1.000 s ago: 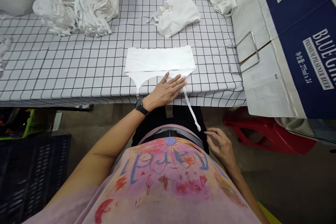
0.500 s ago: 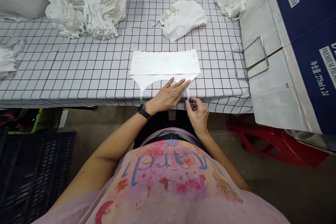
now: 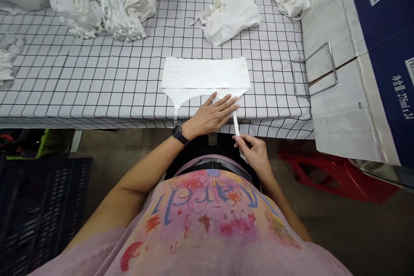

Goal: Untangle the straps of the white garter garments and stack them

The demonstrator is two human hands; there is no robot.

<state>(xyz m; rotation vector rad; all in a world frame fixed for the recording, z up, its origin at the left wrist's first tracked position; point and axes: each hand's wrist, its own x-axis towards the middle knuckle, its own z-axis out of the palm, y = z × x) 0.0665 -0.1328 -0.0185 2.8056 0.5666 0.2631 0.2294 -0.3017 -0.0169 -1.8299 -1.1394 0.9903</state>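
A white strappy garment (image 3: 205, 73), like a camisole top, lies flat near the table's front edge with its straps toward me. My left hand (image 3: 211, 114) rests flat on its lower right part, fingers stretched out. Between the thumb and fingers of my right hand (image 3: 254, 151) is the garment's right strap (image 3: 236, 123), drawn taut past the table edge. The other strap (image 3: 176, 116) hangs over the edge, its end hidden beside my left wrist.
A large stack of white garments (image 3: 103, 0) sits at back left, a crumpled white garment (image 3: 231, 17) behind the flat one. On the right stand a cardboard box (image 3: 343, 77) with a metal wire frame (image 3: 315, 71) and a red stool (image 3: 336, 177) below. The checked tablecloth (image 3: 129, 86) covers the table.
My right hand has moved down toward me and slightly right along the strap, which now stretches straighter and longer. My left hand stays pressed on the garment.
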